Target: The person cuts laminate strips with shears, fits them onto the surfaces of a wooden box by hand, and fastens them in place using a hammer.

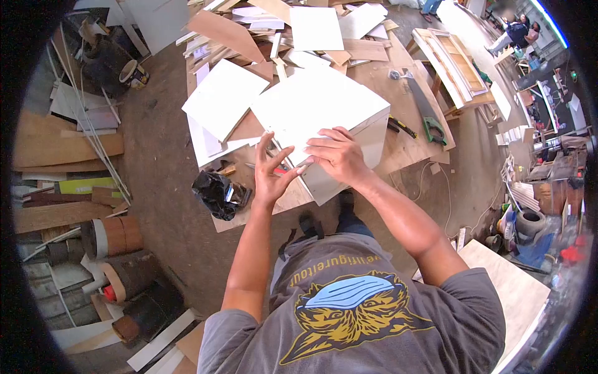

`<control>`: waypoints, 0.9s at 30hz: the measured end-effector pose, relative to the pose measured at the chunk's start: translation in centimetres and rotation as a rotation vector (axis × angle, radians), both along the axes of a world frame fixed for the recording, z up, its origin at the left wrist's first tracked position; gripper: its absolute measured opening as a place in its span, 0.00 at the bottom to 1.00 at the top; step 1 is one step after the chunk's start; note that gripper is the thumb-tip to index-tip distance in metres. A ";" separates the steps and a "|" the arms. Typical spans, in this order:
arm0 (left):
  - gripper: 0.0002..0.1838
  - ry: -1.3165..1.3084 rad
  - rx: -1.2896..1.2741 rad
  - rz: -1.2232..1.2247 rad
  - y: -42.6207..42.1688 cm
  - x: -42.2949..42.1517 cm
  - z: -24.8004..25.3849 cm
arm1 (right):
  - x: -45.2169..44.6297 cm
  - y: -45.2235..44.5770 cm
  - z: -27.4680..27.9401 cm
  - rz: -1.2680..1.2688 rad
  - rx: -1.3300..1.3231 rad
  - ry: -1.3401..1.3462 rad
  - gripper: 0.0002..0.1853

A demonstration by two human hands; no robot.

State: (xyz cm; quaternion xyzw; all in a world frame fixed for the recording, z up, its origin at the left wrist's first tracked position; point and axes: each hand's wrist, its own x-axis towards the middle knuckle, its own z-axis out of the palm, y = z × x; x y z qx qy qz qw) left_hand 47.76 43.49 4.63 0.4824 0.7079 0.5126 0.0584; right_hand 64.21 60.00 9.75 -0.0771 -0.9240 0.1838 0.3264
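Note:
A white box-like piece made of boards (324,103) stands on the wooden work table (289,201), its near corner toward me. At its left front edge is my left hand (272,173), fingers spread and curved, with nothing visibly held. My right hand (336,156) rests against the box's near top edge, thumb and fingers closed around something small that I cannot make out. Below my left hand, a bit of red (281,168) shows by the box. A black plastic bag (219,194) lies on the table's left corner.
Board offcuts (227,37) pile up at the table's far side. A green-handled saw (425,109) and a black-and-yellow tool (403,126) lie to the right. Rolls (140,280) stand at the left. Two people (517,34) sit far off.

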 end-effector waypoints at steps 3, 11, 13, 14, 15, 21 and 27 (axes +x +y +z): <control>0.26 0.201 -0.013 -0.001 -0.1 0.3 1.9 | -0.1 -0.1 -0.2 -0.006 -0.008 0.007 0.11; 0.16 0.456 -0.087 -0.064 1.1 2.4 6.7 | 1.5 0.9 0.3 -0.022 -0.020 0.076 0.19; 0.14 0.474 -0.135 -0.032 2.7 4.0 7.9 | 2.7 1.7 0.3 -0.073 -0.003 0.117 0.19; 0.14 0.478 -0.147 -0.016 3.8 5.1 8.4 | 3.3 2.4 0.0 -0.090 -0.021 0.197 0.20; 0.14 0.482 -0.158 0.003 5.1 6.3 8.9 | 4.2 3.3 -0.3 -0.113 -0.026 0.222 0.20; 0.14 0.357 0.069 -0.230 15.6 14.8 7.8 | 11.3 11.9 -5.2 -0.286 -0.110 0.311 0.11; 0.22 -0.383 -0.292 -0.264 25.4 23.0 -2.8 | 17.6 20.8 -14.7 -0.470 -0.296 0.078 0.07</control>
